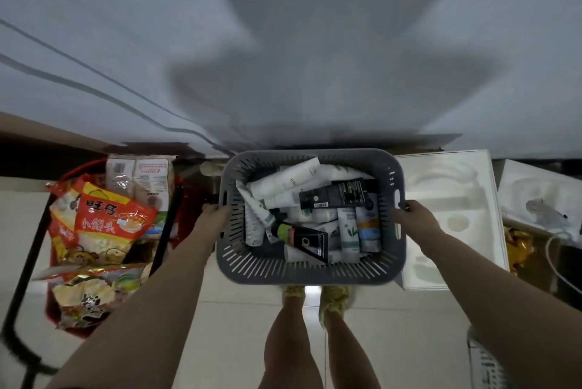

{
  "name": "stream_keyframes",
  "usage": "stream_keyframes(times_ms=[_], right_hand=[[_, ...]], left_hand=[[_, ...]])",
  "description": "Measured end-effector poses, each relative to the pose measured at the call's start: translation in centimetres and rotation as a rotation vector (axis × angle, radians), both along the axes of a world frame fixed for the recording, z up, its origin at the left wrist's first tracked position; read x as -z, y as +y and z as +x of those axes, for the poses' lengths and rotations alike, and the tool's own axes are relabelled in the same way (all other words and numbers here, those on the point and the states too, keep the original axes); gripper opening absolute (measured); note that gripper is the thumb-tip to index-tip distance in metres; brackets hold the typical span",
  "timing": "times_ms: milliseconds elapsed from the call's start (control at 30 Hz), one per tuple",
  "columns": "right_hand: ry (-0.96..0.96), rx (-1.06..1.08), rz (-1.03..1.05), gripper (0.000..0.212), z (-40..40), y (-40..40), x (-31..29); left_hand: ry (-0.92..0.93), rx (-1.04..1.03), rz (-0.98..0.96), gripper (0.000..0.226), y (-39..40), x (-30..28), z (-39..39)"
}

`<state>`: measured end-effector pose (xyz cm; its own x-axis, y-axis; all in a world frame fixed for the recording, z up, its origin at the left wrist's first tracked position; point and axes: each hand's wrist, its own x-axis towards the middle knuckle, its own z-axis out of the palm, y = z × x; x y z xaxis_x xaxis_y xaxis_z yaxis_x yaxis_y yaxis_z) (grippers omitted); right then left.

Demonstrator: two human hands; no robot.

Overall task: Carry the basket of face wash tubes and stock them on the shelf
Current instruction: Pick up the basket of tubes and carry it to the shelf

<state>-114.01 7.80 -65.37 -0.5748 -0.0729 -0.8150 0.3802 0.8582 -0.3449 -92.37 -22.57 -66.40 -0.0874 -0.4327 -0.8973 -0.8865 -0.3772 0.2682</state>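
A grey slotted plastic basket [310, 269] hangs in front of me above the floor. Inside lie several face wash tubes [348, 224], most white, along with two black ones [335, 195]. My left hand [212, 215] grips the basket's left rim at the handle slot. At the right rim, my right hand [415, 213] grips the other handle slot. No shelf is in view; a pale wall fills the top of the frame.
A red trolley basket [63, 319] heaped with snack bags [107, 224] stands at the left. White moulded packaging trays [447, 199] lie to the right on the floor. A white slotted object [485, 363] sits at bottom right. My feet stand on pale floor tiles [239, 325].
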Motion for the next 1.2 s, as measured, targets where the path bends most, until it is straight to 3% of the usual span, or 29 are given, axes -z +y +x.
stream_keyframes(times_ms=[100, 233, 433, 533, 733, 900, 1000, 1200], right_hand=[[-0.161, 0.369, -0.173, 0.034, -0.3, -0.2, 1.2], [-0.26, 0.555, -0.247, 0.046, -0.4, -0.2, 2.4], [-0.261, 0.503, -0.233, 0.057, -0.7, 0.1, 1.7], [-0.22, 0.526, -0.198, 0.057, -0.5, 0.1, 0.8], [-0.193, 0.508, -0.156, 0.062, 0.1, -0.2, -3.0], [-0.138, 0.479, -0.196, 0.054, 1.1, -1.8, -8.5], [-0.117, 0.463, -0.257, 0.042, 1.6, -3.3, -11.6], [-0.112, 0.289, -0.315, 0.038, 2.6, -7.7, -16.4]], left_hand=[[0.064, -0.169, 0.031, 0.041, 0.7, -1.5, -1.3], [0.117, -0.274, 0.046, 0.061, 0.7, 0.3, -1.0], [0.099, -0.369, 0.082, 0.076, -0.2, -0.5, -1.2], [0.091, -0.352, 0.074, 0.07, -0.7, -1.5, -0.5], [0.033, -0.345, 0.022, 0.086, -0.8, -6.4, 0.7], [0.155, -0.361, 0.037, 0.064, 0.7, -12.4, 2.4], [0.141, -0.409, -0.03, 0.098, 0.5, -15.4, 4.6], [0.143, -0.606, -0.161, 0.128, 1.0, -17.4, 12.6]])
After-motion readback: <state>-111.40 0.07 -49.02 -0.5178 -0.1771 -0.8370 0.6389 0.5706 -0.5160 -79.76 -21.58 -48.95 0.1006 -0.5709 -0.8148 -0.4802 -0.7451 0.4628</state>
